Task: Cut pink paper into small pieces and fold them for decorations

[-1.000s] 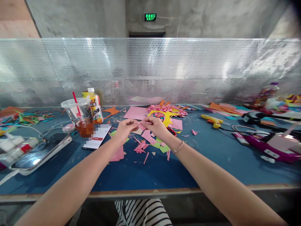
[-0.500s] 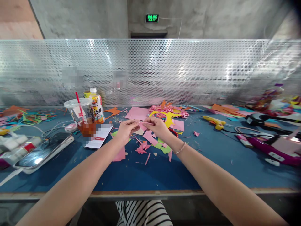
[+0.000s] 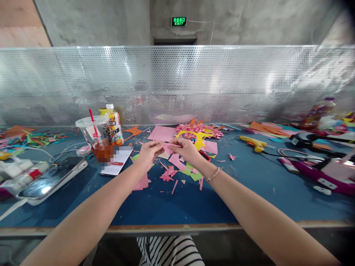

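Observation:
Between my two hands, just above the blue table, is a small piece of pink paper. My left hand pinches its left side between thumb and fingers. On the other side, my right hand, with a beaded bracelet at the wrist, pinches the paper too. The fingers partly cover it, so its exact shape is hard to make out. Below the hands lie a folded pink paper piece, pink strips and green paper scraps. A pink sheet lies flat beyond them.
Left stand a lidded plastic cup with a red straw and a bottle; two phones lie nearby, one a white-cased phone. A yellow glue gun lies right. Behind a cut yellow sheet, a perforated metal screen bounds the table.

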A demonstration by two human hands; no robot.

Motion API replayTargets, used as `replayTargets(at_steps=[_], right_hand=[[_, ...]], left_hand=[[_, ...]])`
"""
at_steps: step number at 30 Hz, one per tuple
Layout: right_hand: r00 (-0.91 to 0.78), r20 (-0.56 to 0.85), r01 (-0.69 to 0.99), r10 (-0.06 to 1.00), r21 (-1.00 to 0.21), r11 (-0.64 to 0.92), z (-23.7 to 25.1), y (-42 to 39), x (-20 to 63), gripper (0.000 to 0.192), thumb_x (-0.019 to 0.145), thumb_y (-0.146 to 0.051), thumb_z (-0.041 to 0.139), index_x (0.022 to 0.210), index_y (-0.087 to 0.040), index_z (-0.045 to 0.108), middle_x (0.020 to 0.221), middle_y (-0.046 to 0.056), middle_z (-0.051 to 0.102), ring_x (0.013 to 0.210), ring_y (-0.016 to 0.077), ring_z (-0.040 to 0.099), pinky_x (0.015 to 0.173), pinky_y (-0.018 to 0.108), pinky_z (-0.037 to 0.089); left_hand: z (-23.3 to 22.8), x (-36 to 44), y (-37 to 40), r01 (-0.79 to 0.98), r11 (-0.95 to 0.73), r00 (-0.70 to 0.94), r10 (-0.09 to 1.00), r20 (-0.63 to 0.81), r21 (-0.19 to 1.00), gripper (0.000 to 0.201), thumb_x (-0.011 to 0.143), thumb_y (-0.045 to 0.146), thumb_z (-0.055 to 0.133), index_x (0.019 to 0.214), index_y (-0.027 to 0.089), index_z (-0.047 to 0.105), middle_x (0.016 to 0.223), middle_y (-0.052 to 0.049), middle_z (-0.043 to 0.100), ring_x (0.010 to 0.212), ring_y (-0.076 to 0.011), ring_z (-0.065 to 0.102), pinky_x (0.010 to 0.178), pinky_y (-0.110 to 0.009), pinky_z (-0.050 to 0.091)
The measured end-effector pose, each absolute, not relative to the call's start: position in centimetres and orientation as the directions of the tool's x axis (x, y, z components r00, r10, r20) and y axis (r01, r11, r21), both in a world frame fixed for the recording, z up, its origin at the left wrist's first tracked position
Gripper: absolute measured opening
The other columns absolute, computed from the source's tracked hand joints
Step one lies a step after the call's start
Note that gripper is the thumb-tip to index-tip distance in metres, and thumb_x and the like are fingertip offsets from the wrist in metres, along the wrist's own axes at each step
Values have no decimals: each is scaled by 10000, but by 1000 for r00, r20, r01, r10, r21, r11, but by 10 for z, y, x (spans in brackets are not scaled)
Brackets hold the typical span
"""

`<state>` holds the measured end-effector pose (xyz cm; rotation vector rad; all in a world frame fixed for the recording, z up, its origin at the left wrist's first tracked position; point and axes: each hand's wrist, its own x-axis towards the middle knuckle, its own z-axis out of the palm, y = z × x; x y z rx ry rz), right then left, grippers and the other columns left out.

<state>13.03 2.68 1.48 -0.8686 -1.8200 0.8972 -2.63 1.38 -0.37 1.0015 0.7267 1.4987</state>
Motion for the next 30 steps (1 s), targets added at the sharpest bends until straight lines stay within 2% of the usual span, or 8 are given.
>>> replayTargets(at_steps=[15, 23, 30], right_hand=[[-358, 412, 188, 838, -847, 496, 15, 27, 130, 154, 697, -312, 621, 742, -168, 592, 667, 1, 584, 593, 94, 529, 569, 229, 457], [-351, 416, 176, 839, -851, 495, 15, 26, 129, 133, 706, -292, 605, 746, -166, 585, 655, -2, 569, 596, 95, 533, 577, 230, 457], [-347, 429, 211, 834, -830, 516, 14, 27, 130, 168, 708, -332, 599, 740, -167, 584, 663, 7, 580, 584, 99, 527, 537, 224, 434]], left_hand=[[-4, -27, 14, -441, -194, -17, 978, 209, 876, 222, 497, 219, 773, 691, 148, 694, 671, -22, 646, 609, -102, 571, 697, -290, 481], [0, -26, 11, -483, -153, -16, 986, 166, 862, 223, 503, 239, 773, 678, 135, 681, 635, -26, 637, 594, -113, 582, 695, -298, 475], [0, -26, 10, -435, -196, -34, 979, 202, 879, 202, 525, 251, 759, 668, 139, 671, 660, -16, 622, 608, -102, 563, 697, -294, 470]])
